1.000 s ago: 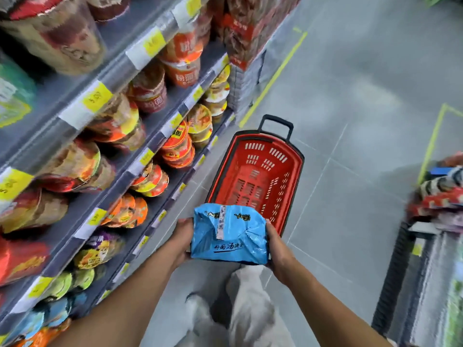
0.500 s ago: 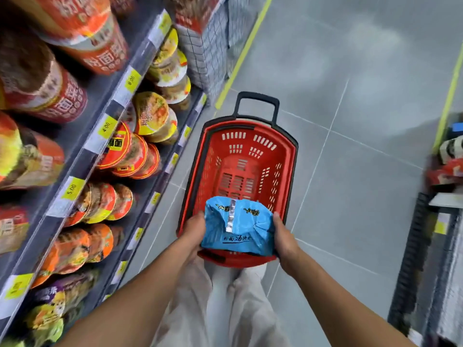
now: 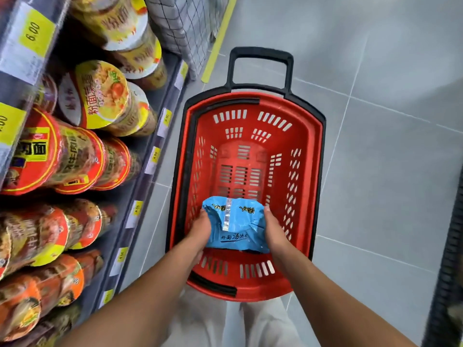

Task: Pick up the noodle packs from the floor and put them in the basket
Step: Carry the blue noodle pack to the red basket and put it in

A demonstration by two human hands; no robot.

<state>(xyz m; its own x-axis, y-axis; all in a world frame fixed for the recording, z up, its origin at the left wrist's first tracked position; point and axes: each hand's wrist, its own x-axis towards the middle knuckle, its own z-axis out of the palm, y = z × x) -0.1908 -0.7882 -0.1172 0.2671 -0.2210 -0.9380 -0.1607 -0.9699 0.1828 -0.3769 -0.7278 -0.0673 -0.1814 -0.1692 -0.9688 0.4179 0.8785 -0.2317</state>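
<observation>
The left hand point(image 3: 200, 227) and the right hand point(image 3: 274, 227) are pressing in from either side on a blue noodle pack point(image 3: 236, 227), gripping it between them. The pack is hanging inside the near end of a red basket point(image 3: 307, 136), above its slotted bottom and not resting on it. Black Chinese writing is running across the wrapper, with a shiny seam strip lying down its middle.

The basket is standing on a grey tiled floor point(image 3: 388, 171) with pale grout lines, its black pull handle point(image 3: 260, 55) pointing away from the person. Light trouser legs point(image 3: 260, 324) are showing below the basket's near rim.

Along the person's left a shelf point(image 3: 150, 169) is carrying rows of noodle cups point(image 3: 100, 96) lying on their sides, lids in yellow, red and orange with Chinese print. Yellow price tags point(image 3: 36, 31) are sitting on the shelf edges; one is reading 6.00, and lower ones are reading 4.00. A yellow line point(image 3: 220, 38) is crossing the floor past the shelf's far end, beside a wire-grid rack point(image 3: 185, 23).
</observation>
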